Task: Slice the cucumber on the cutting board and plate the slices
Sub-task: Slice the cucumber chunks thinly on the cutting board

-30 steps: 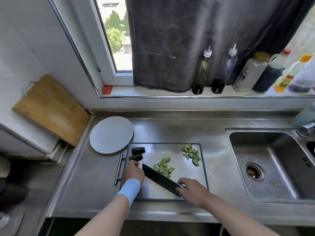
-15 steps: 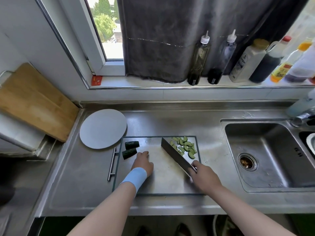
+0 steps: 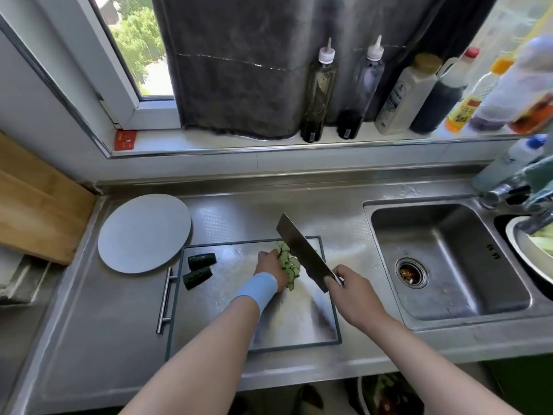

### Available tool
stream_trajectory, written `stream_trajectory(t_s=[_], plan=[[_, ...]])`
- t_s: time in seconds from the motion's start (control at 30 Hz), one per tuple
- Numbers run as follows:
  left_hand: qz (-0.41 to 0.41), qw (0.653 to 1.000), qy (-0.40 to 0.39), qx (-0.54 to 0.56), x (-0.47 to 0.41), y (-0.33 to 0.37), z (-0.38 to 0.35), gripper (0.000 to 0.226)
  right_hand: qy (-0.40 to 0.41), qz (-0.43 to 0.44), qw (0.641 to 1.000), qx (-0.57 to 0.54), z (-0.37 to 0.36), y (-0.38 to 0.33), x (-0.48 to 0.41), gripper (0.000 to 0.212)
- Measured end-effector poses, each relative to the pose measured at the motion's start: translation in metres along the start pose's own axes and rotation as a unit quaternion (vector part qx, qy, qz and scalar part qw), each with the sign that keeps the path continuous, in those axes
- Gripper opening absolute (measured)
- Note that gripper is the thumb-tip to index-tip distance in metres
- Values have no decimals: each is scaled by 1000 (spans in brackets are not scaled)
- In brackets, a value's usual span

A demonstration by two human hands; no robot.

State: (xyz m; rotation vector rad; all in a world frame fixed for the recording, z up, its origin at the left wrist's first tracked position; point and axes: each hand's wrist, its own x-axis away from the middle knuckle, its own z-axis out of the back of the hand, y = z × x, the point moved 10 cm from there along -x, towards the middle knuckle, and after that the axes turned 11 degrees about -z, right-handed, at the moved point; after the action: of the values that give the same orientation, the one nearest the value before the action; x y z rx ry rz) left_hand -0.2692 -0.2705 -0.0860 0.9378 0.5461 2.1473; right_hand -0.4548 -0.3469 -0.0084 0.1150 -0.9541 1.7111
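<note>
1. The cutting board (image 3: 254, 324), a steel sheet with a dark rim, lies on the steel worktop (image 3: 98, 339) at lower centre of the frame. A bar handle (image 3: 164, 301) runs along its left edge.
2. The cucumber slices (image 3: 288, 265) sit in an overlapping heap in the upper right part of the board, between the left hand and the knife blade.
3. The left hand (image 3: 269, 266), with a light blue wristband (image 3: 259, 287), rests against the left side of the heap. Its fingertips are hidden behind the slices, so I cannot tell whether they are straight or curled round them.
4. The right hand (image 3: 350, 290) is clamped on the handle of the knife (image 3: 302, 253). The broad blade slants up and to the left, its flat face touching the right side of the heap, and its tip reaches past the board's far edge.
5. Two dark green cucumber end pieces (image 3: 200, 268) lie side by side near the board's upper left corner, apart from the slices.
6. A round grey plate (image 3: 144, 232) stands on the worktop just upper left of the board, with its edge near that corner.
7. A sink (image 3: 449, 259) fills the right of the frame, and a wooden board (image 3: 36, 211) leans at the left edge.
8. Sauce bottles (image 3: 317, 91) line the window sill (image 3: 239, 145) before a dark curtain (image 3: 239, 70).
</note>
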Motion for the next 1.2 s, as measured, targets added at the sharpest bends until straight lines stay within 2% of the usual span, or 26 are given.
stream_trajectory(t_s=[0.07,0.13,0.23,0.33,0.47,0.6,0.7,0.9,1.07,1.2], plan=[[-7,1000,18,12,-1,4,3,40,-2,2,1000,2,0,2,2,14],[-4,997,67,43,3,-5,17,42,-9,9,1000,8,-4,2,5,13],[51,986,136,86,20,-43,37,50,-21,21,999,36,-17,4,12,13],[95,981,149,81,38,-77,44,47,-45,45,994,94,-36,4,20,12],[75,988,124,51,50,-84,40,45,-48,76,983,162,-51,3,22,11],[40,991,129,14,58,-81,40,38,-6,72,983,171,-45,4,13,14],[36,984,169,-31,65,-91,59,33,12,74,982,172,-40,-3,7,15],[62,951,280,-117,89,-121,114,38,-13,107,983,149,-69,-33,17,18],[83,960,253,-85,88,-151,122,44,-31,114,982,147,-100,-56,23,22],[64,967,216,-117,83,-158,117,35,-35,99,982,156,-113,-56,26,24]])
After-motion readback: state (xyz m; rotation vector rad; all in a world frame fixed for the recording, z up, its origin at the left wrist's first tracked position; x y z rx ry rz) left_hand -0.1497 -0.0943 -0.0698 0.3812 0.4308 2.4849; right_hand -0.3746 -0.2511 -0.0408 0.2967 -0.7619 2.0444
